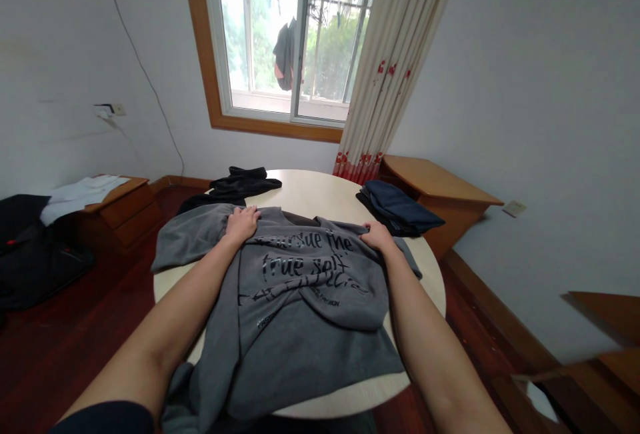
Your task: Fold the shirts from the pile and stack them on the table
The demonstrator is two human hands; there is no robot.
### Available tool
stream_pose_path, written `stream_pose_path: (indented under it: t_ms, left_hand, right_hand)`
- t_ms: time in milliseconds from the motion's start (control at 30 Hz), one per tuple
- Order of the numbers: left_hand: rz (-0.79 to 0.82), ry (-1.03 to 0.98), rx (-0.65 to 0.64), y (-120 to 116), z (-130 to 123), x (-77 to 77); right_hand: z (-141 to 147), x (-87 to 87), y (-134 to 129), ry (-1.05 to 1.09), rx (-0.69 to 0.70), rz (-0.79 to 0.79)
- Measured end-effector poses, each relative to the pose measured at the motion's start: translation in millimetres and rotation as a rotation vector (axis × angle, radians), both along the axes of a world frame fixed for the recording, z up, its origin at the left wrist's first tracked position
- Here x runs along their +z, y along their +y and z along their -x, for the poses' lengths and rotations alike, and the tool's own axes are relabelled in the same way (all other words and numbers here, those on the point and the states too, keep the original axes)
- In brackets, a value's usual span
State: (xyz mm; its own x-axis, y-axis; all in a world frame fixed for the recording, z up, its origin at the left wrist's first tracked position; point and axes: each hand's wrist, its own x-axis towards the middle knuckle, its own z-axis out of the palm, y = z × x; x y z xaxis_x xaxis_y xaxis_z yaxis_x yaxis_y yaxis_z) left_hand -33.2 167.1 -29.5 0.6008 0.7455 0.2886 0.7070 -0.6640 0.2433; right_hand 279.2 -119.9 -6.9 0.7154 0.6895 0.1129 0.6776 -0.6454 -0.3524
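A grey sweatshirt [310,347] with dark lettering on its chest lies spread over a round pale table [320,187], its neckline away from me. My left hand [243,223] is at the left shoulder, its fingers bent into the cloth. At the other shoulder, my right hand [377,235] pinches the fabric between thumb and fingers. Folds run across the chest between the two hands. One sleeve stretches out to the left, and grey cloth hangs over the near left edge of the table.
Black clothing [245,183] lies at the table's far left, and folded dark blue clothing [400,207] at its far right. A wooden desk [435,184] stands behind on the right, near a curtain [395,67]. At left are a wooden cabinet [125,211] and a black bag [40,261].
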Motion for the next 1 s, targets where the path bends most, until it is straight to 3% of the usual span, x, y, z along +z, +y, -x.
stream_pose_path:
  t_ms: [433,533,700,767,1000]
  left_hand:
    - [0.001,0.049,0.016,3,2,4.3]
    - [-0.060,-0.037,-0.009,-1,5,8.3]
    - [-0.325,-0.387,0.072,-10,17,23.5]
    - [-0.377,-0.469,0.091,-12,21,27.4]
    - [-0.396,-0.432,-0.026,-16,21,25.5]
  right_hand:
    - [5,9.9,-11,0.020,0.010,-0.078]
    - [5,10.8,-13,0.035,0.015,-0.120]
    - [4,17.5,-20,-0.199,-0.220,-0.563]
    - [3,17.9,-22,-0.233,-0.280,-0.645]
    - [-2,6.6,-20,-0.034,-0.211,-0.488]
